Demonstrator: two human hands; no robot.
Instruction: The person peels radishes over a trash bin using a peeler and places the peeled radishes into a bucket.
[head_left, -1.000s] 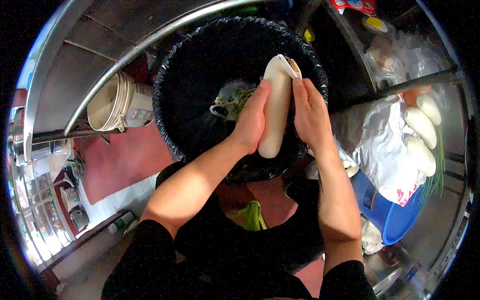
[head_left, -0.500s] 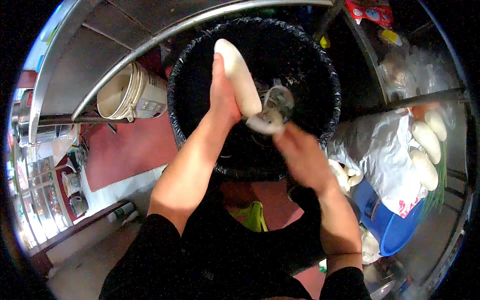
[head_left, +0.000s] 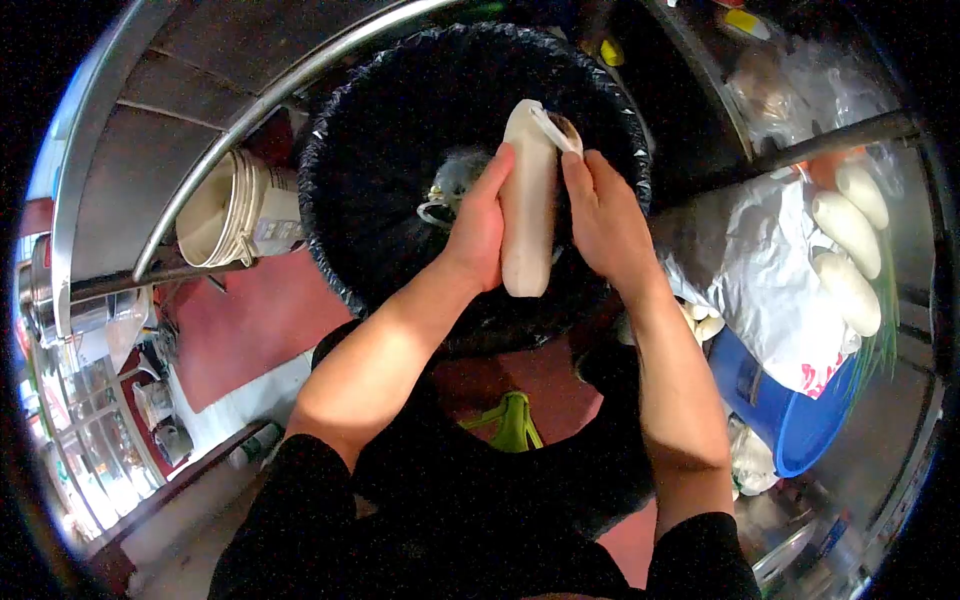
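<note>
L hand [head_left: 478,238] w/ 1 veg [head_left: 528,220], R hand [head_left: 612,222] w/ 1 peeler [head_left: 552,131]

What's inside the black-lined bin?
In the bin, a greyish see-through clump with a pale loop shows left of the left hand. The white vegetable, left hand and right hand hide whatever lies behind them.

Left hand [head_left: 477,232] holds white radish [head_left: 529,215] — over bin [head_left: 318,205].

Short black sleeves [head_left: 285,505], bare forearms [head_left: 385,350]
</note>
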